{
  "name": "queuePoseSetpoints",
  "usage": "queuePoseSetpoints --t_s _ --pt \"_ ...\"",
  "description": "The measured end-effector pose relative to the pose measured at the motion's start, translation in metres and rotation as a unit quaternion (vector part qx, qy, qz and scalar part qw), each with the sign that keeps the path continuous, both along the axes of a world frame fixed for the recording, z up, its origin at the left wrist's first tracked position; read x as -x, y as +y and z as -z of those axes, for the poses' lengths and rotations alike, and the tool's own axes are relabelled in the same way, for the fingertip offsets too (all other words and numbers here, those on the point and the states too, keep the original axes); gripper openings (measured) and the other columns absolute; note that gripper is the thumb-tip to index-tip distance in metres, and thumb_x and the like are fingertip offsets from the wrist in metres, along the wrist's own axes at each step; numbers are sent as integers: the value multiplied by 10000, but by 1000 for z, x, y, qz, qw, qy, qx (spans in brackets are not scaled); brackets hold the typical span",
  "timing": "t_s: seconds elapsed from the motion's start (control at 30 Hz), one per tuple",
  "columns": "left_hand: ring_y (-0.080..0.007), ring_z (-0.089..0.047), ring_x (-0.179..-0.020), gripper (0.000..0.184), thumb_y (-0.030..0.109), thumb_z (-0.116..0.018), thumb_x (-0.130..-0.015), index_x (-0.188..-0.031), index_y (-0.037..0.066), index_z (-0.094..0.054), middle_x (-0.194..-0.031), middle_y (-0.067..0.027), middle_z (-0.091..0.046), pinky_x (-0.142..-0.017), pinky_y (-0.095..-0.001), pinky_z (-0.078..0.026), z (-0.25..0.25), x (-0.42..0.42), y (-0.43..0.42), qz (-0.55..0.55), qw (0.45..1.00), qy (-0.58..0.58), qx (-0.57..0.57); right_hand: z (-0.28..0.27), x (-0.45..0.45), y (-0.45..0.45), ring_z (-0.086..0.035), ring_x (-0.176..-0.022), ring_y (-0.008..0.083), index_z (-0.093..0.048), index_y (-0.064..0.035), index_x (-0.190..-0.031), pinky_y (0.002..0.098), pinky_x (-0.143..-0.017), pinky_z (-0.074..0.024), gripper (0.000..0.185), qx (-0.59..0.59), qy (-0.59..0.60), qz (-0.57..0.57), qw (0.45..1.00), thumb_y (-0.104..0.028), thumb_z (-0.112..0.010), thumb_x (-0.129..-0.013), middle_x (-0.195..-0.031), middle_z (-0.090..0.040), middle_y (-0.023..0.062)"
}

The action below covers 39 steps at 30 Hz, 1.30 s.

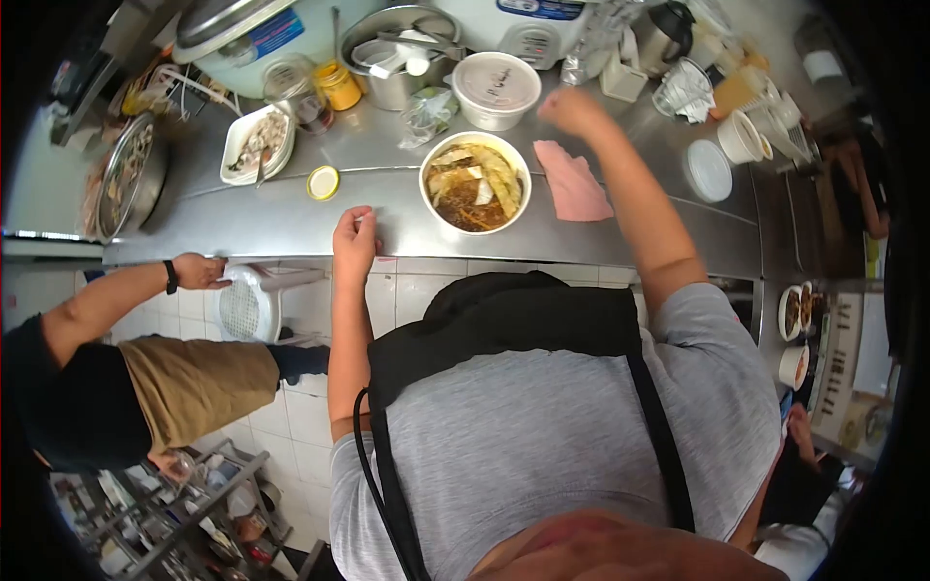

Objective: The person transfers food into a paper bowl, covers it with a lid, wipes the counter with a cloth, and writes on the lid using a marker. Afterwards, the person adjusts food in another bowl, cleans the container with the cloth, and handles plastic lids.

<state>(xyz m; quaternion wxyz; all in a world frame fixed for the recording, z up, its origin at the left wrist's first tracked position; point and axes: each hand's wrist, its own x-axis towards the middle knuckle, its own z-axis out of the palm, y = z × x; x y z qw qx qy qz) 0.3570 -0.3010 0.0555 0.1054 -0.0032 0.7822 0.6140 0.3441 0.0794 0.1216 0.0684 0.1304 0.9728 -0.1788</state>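
Note:
A white bowl (423, 184) of dark broth with pale folded pieces and a white chunk stands at the steel counter's front. To its left, my left hand (356, 237) hovers by the counter edge, its fingers loosely curled with nothing visible in them. My right hand (573, 111) reaches forward, just right of a white tub with a marked lid (496, 82). Its fingers are bent together, and what they hold, if anything, is hidden. Below that hand a pink cloth (572, 184) lies flat. A yellow-rimmed jar lid (323, 182) rests left of the bowl.
Behind are a steel pot (397, 92) of utensils, a yellow jar (337, 87) and a plastic bag (427, 116). A white food container (232, 160) and metal basin (131, 179) stand left. A co-worker's hand (201, 271) is near a white stool (247, 305). A round lid (709, 169) lies right.

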Motion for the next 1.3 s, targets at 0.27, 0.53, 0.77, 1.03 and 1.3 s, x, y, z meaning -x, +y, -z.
queuePoseSetpoints --t_s 0.27,0.53,0.77,1.03,1.3 --pt "-52 -467 -611 189 156 -499 -825 -918 5 -568 -739 -1 -540 -547 -184 -385 -32 43 85 118 987 106 -15 82 -53 -30 -580 -803 232 -623 -63 -876 326 -725 -447 270 -19 107 100 989 -297 -579 -747 -914 -605 124" --pt "-70 -492 -649 124 93 -512 -811 -871 -12 -539 -771 -36 -560 -598 -195 -412 -22 38 104 106 990 85 -46 21 -9 -56 -555 -750 106 -613 -28 -902 239 -675 -438 267 486 135 6 864 -256 -585 -767 -818 -623 64" --pt "-76 -467 -627 106 101 -511 -808 -821 -4 -518 -726 -29 -535 -575 -208 -396 -27 37 105 97 988 121 16 -6 28 -111 -582 -738 180 -621 -110 -875 315 -646 -445 245 205 68 -307 927 -286 -623 -704 -830 -616 50" --pt "-96 -466 -579 113 119 -508 -790 -776 9 -488 -687 -43 -521 -532 -224 -400 -19 28 107 58 971 216 90 0 4 -85 -577 -718 235 -605 -77 -778 341 -621 -433 194 70 83 -122 987 -245 -628 -685 -747 -604 89" --pt "-67 -399 -406 142 167 -526 -786 -741 57 -448 -561 2 -451 -351 -208 -321 -31 36 141 269 960 62 55 -12 -2 -62 -569 -606 203 -614 -49 -715 316 -553 -435 193 154 51 -208 965 -226 -658 -651 -674 -605 93"
